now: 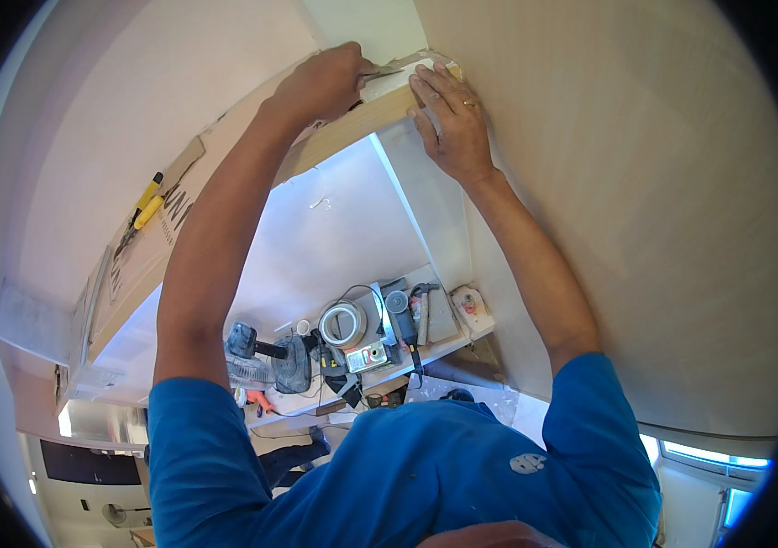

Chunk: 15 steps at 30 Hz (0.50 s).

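Observation:
My left hand (325,84) is closed around a thin tool with a flat metal blade (383,72); its handle is hidden in my fist. The blade lies over a pale piece (398,82) at the corner, where the wooden shelf edge (352,130) meets the large wood panel (626,183). Beside the blade tip, my right hand (451,123) rests with fingers stretched out on the end of that edge. A ring is on one finger. Nothing shows in its grasp.
Two yellow-handled hand tools (147,212) lie on printed cardboard (179,203) on the shelf at left. Below, a lower ledge holds an angle grinder (400,315), a roll of pale banding (343,324), a cordless power tool (290,361) and cables. A fan (117,514) stands lower left.

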Tool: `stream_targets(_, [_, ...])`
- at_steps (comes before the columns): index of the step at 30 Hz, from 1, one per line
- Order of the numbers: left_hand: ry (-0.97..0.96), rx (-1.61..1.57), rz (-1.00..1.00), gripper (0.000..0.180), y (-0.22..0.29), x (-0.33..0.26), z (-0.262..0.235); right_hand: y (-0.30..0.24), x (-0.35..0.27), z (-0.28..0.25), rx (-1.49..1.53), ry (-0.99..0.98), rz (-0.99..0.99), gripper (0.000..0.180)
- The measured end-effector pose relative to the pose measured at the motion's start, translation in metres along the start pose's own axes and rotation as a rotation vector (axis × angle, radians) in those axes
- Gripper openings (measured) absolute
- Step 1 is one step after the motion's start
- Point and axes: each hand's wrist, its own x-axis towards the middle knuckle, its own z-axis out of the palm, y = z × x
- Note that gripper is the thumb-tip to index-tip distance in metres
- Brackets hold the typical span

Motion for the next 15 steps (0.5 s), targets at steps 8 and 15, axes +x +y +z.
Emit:
stream_targets(8, [-0.230,-0.374,-0.452,0.023,0.001,0.003,-0.054,0.009,-0.005,-0.003,0.028,0.023,0.017,0.040])
stream_targets(15, [-0.043,0.175,-0.361,0.028,0.006,0.010,-0.026,-0.003,-0.002,0.001,0.038,-0.001,0.028,0.045])
